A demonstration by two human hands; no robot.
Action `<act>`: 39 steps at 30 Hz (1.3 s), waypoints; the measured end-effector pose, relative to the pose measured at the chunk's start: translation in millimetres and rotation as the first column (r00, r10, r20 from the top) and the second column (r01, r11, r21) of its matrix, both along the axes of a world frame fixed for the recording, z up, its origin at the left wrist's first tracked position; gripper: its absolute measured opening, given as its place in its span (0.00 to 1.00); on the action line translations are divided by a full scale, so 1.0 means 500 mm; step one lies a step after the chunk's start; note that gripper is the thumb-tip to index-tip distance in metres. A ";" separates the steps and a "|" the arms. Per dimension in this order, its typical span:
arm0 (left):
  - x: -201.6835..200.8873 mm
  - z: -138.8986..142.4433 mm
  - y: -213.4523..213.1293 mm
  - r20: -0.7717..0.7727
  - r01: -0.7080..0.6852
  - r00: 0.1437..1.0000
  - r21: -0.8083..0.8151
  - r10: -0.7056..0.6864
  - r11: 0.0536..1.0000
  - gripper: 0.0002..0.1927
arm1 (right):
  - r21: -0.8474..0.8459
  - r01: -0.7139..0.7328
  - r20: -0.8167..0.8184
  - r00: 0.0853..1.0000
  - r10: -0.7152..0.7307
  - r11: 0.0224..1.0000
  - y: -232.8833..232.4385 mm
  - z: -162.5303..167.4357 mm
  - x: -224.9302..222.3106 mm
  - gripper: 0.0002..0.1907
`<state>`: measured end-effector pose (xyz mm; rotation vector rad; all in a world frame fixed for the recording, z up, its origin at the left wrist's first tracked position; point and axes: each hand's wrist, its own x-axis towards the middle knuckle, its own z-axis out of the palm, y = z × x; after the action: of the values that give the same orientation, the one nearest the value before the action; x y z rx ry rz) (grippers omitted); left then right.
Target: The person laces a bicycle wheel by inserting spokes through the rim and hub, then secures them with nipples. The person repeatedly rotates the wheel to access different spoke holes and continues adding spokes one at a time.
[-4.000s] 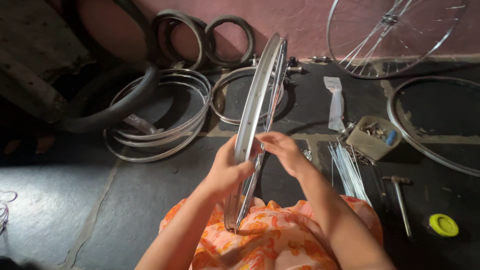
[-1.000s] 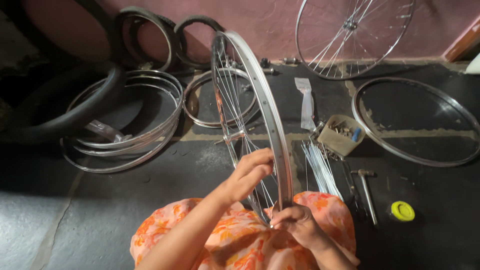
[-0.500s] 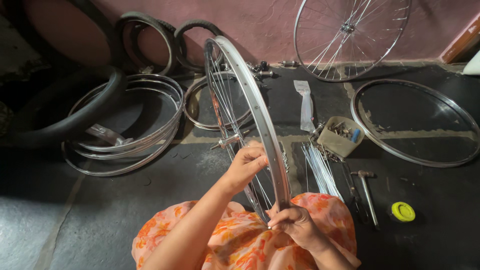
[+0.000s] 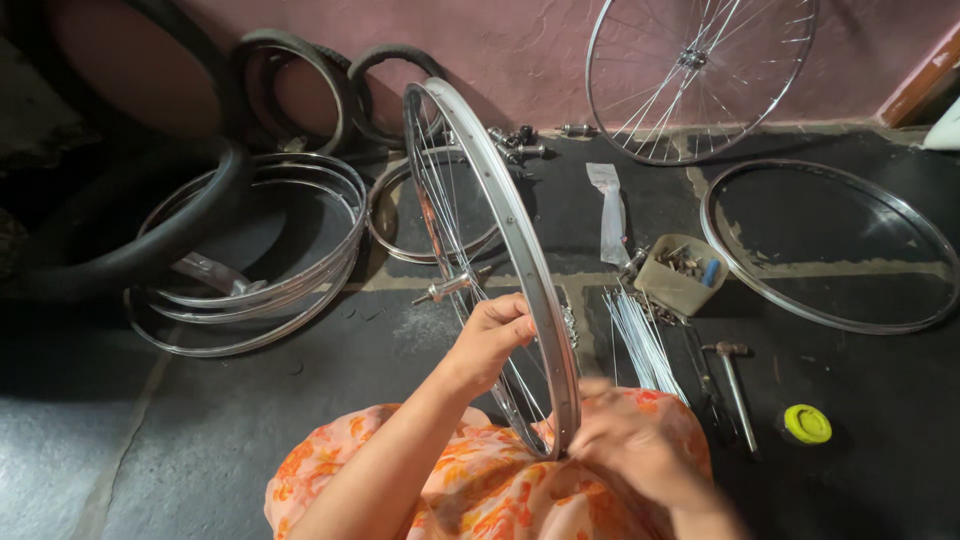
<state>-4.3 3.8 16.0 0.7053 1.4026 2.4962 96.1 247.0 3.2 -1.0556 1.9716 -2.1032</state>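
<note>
A spoked bicycle wheel (image 4: pixel 490 190) stands upright on my lap, its shiny rim edge-on to me and its hub axle (image 4: pixel 447 287) sticking out to the left. My left hand (image 4: pixel 492 335) grips the rim from the left side, fingers curled over the metal. My right hand (image 4: pixel 632 450) is blurred low on the right, touching the bottom of the rim near the spoke ends; whether it holds anything small is unclear. An orange flowered cloth (image 4: pixel 470 485) covers my knees under the wheel.
Stacked bare rims (image 4: pixel 255 285) and black tyres (image 4: pixel 150 240) lie left. A bundle of loose spokes (image 4: pixel 640 340), a small box of parts (image 4: pixel 682 272), a hammer (image 4: pixel 735 375) and a yellow lid (image 4: pixel 806 423) lie right. Another rim (image 4: pixel 830 245) and a spoked wheel (image 4: pixel 700 70) are beyond.
The wheel has turned from edge-on in both hands to tilted, showing spokes and hub. My right hand dropped to the bottom of the rim and is moving fast; the left slid slightly along the rim.
</note>
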 end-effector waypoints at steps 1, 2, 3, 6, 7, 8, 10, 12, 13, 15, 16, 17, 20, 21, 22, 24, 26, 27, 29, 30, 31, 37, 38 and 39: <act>0.004 0.002 0.000 -0.006 0.010 1.000 0.005 -0.010 1.000 0.09 | -0.059 0.099 0.154 0.984 -0.089 0.993 0.019 0.022 -0.003 0.03; 0.006 0.003 0.002 0.013 0.017 1.000 0.007 -0.017 1.000 0.09 | -0.099 0.207 0.312 0.935 -0.167 0.973 0.027 0.039 0.000 0.04; 0.008 0.007 0.002 0.032 0.027 0.999 0.011 -0.027 1.000 0.09 | -0.019 0.345 0.216 0.918 -0.333 0.938 0.025 0.057 0.002 0.04; 0.012 0.012 0.003 0.046 0.033 0.998 0.018 -0.034 0.999 0.09 | 0.079 0.623 -0.114 0.781 -0.613 0.778 0.003 0.119 -0.017 0.08; 0.013 0.013 0.003 0.045 0.029 0.999 0.019 -0.030 0.999 0.09 | 0.072 0.634 -0.208 0.765 -0.610 0.770 -0.017 0.137 -0.020 0.09; 0.014 0.013 0.002 0.040 0.016 0.999 0.020 -0.017 1.000 0.09 | 0.063 0.643 -0.298 0.742 -0.601 0.763 -0.038 0.154 -0.019 0.09; 0.014 0.009 0.000 0.024 -0.013 1.000 0.020 0.012 1.000 0.09 | 0.073 0.674 -0.439 0.684 -0.583 0.735 -0.079 0.186 -0.015 0.10; 0.013 0.004 -0.001 0.028 -0.012 1.000 0.029 0.011 1.000 0.09 | 0.074 0.699 -0.544 0.626 -0.559 0.711 -0.113 0.212 -0.017 0.10; 0.013 0.000 -0.002 0.032 -0.012 0.999 0.035 0.011 0.999 0.09 | 0.073 0.710 -0.582 0.601 -0.548 0.701 -0.126 0.221 -0.020 0.10; 0.012 -0.006 -0.003 0.052 -0.004 0.999 0.047 0.001 0.999 0.08 | 0.055 0.722 -0.654 0.548 -0.521 0.690 -0.147 0.233 -0.028 0.10; 0.011 -0.008 -0.004 0.060 0.002 0.998 0.054 -0.005 0.999 0.08 | 0.040 0.723 -0.687 0.521 -0.506 0.690 -0.155 0.235 -0.034 0.11; 0.010 -0.010 -0.005 0.056 0.002 0.998 0.057 -0.006 0.998 0.08 | 0.026 0.724 -0.719 0.492 -0.490 0.689 -0.161 0.235 -0.039 0.11; 0.009 -0.013 -0.008 0.049 -0.001 0.999 0.058 -0.002 0.998 0.09 | 0.032 0.736 -0.731 0.478 -0.486 0.676 -0.173 0.226 -0.043 0.12; 0.009 -0.014 -0.008 0.050 -0.006 0.999 0.052 0.003 0.999 0.08 | 0.016 0.742 -0.732 0.466 -0.498 0.671 -0.177 0.222 -0.044 0.12; 0.009 -0.015 -0.008 0.051 -0.011 0.999 0.045 0.008 0.999 0.08 | 0.000 0.747 -0.732 0.454 -0.509 0.665 -0.184 0.217 -0.044 0.12; 0.010 -0.016 -0.007 0.043 -0.010 0.999 0.056 0.008 0.998 0.08 | -0.017 0.766 -0.748 0.416 -0.516 0.643 -0.188 0.210 -0.042 0.12; 0.010 -0.017 -0.004 0.043 -0.013 0.999 0.057 0.011 0.998 0.07 | -0.028 0.794 -0.784 0.360 -0.506 0.607 -0.191 0.206 -0.040 0.12; 0.010 -0.017 -0.004 0.045 -0.018 0.999 0.052 0.016 0.998 0.08 | -0.025 0.806 -0.805 0.335 -0.489 0.591 -0.192 0.206 -0.040 0.13; 0.010 -0.017 -0.004 0.048 -0.021 0.999 0.050 0.019 0.999 0.08 | -0.016 0.828 -0.845 0.289 -0.451 0.561 -0.193 0.206 -0.038 0.15; 0.011 -0.017 -0.004 0.048 -0.018 0.999 0.053 0.016 0.998 0.09 | -0.019 0.821 -0.834 0.301 -0.462 0.570 -0.194 0.207 -0.038 0.15; 0.010 -0.015 -0.005 0.048 -0.015 0.999 0.055 0.012 0.998 0.09 | -0.023 0.815 -0.822 0.314 -0.474 0.579 -0.194 0.208 -0.038 0.16; 0.010 -0.010 -0.003 0.041 -0.011 0.999 0.052 0.009 0.999 0.08 | -0.056 0.809 -0.803 0.311 -0.508 0.585 -0.191 0.209 -0.039 0.13; 0.010 -0.010 -0.002 0.036 -0.013 0.999 0.055 0.011 0.998 0.08 | -0.055 0.811 -0.818 0.298 -0.492 0.583 -0.190 0.209 -0.039 0.13; 0.010 -0.011 -0.001 0.032 -0.014 0.999 0.058 0.012 0.998 0.08 | -0.056 0.811 -0.827 0.289 -0.481 0.582 -0.189 0.208 -0.040 0.13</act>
<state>0.8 3.1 10.4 0.6672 1.3331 2.5561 76.1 152.7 107.4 -1.3377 3.6646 -1.2891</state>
